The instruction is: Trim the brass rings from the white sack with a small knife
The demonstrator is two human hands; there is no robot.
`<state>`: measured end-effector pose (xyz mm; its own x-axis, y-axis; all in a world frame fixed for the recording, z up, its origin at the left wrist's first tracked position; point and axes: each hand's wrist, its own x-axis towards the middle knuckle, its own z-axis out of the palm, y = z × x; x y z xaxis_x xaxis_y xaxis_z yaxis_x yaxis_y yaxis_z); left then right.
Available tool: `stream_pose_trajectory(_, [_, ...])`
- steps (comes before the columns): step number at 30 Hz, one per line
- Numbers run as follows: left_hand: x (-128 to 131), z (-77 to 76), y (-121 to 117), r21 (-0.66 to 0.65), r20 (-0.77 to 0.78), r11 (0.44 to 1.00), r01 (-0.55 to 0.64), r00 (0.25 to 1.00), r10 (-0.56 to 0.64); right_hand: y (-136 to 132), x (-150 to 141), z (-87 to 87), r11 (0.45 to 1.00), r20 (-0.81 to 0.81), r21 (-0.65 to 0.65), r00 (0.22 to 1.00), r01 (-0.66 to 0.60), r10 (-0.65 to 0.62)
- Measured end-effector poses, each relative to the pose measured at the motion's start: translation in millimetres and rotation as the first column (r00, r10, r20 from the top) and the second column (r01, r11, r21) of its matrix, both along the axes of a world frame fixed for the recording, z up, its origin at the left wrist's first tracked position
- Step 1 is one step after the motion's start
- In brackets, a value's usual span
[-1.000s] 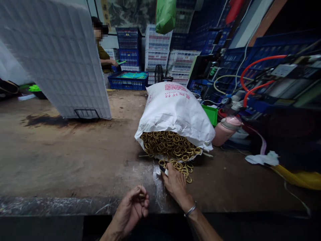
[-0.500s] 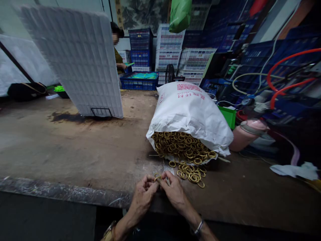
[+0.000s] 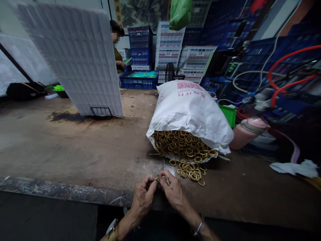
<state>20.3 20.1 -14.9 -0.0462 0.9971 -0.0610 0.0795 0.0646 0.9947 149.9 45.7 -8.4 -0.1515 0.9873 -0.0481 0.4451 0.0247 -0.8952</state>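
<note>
Close together over the table's front edge, both my hands are closed. My left hand pinches a brass-coloured ring between thumb and fingertips, and the fingers hide most of it. In my right hand is a slim metal tool; its tip is too small to make out. The right fingertips are right beside the ring, and I cannot tell if they touch it. Just beyond, several loose rings lie on the table below a white sack, whose open mouth shows many more.
A tall white ribbed panel stands in a black wire holder on the table. To the right are a pink bottle, a green tray and red hoses. Stacked crates and another person are at the back.
The ring has turned between my fingertips and now shows less of its loop. My hands stay almost in place. The person at the back has moved a hand with a green piece slightly.
</note>
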Motion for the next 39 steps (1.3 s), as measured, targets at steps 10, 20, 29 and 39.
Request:
stream_pose_trajectory(10, [-3, 7.3, 0, -0.315, 0.406, 0.917, 0.244, 0.908, -0.102, 2, -4, -2.8, 0.989, -0.133, -0.145, 0.991, -0.032, 0.013])
stream_pose_trajectory(20, [-4, 0.8, -2, -0.271, 0.458, 0.932, 0.242, 0.884, -0.096, 2, -2, 0.3, 0.996, -0.036, -0.093, 0.999, -0.01, 0.006])
stream_pose_trajectory(29, [-4, 2.5, -4, -0.268, 0.35, 0.947, 0.177, 0.934, -0.076, -11, -1, 1.2, 0.972, 0.498, 0.009, 0.844, -0.233, 0.198])
stream_pose_trajectory(39, [-7, 2.5, -6, -0.231, 0.267, 0.956, 0.183, 0.956, -0.118, -3, 2, -6.9, 0.972, 0.65, -0.012, 0.737, -0.234, 0.185])
